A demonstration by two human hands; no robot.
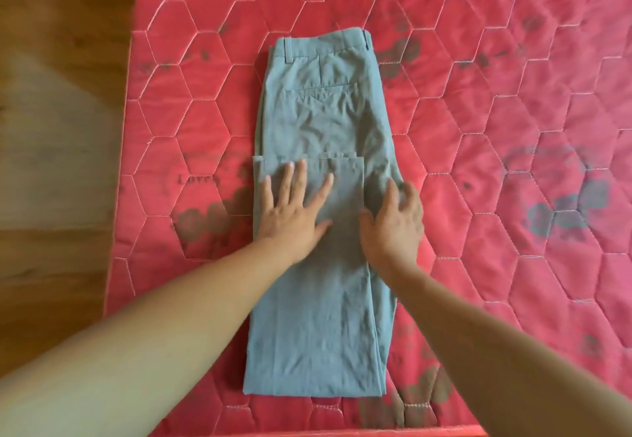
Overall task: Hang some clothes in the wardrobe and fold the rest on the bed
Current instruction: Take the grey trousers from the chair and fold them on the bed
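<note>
Pressing flat, our left hand (290, 217) lies with straight, spread fingers on the turned-up leg ends of the grey-blue trousers (325, 122). Our right hand (393, 228), slightly blurred, rests on the trousers' right edge, fingers loosely bent and thumb held wide, not pinching the cloth. Both bare forearms reach forward, palms down. We see the trousers folded lengthwise and doubled back on themselves, lying near the left side of the bed (496, 129), waistband farthest from us. Their cloth is thin and creased. The red bed cover is quilted in stitched hexagons with dark blotches. A wooden floor (51, 94) lies to the left.
</note>
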